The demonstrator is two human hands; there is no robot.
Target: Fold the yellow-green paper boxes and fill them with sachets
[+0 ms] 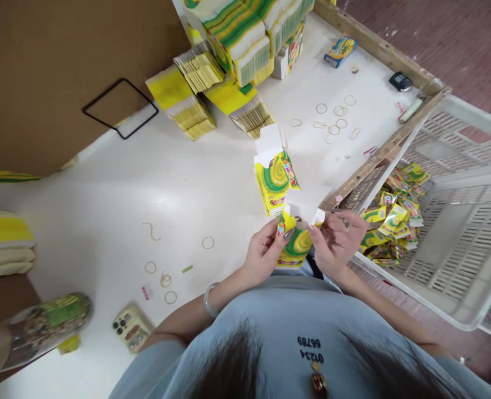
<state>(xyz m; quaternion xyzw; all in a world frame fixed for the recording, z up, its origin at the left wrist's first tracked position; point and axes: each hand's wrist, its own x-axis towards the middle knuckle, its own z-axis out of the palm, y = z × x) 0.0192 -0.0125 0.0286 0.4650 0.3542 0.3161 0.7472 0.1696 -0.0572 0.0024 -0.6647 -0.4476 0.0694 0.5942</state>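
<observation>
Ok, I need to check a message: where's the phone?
In the head view, the phone lies face down on the white table at lower left, near loose rubber bands and a jar.

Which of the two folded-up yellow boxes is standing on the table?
The box just beyond the hands, flap up; the other box is held by left hand and right hand.

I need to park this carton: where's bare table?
Bare white table lies between the brown cardboard sheet, the fanned yellow flat-carton stacks and the upright yellow-green carton. Crowded: tan rubber bands far right, more near the phone.
</observation>
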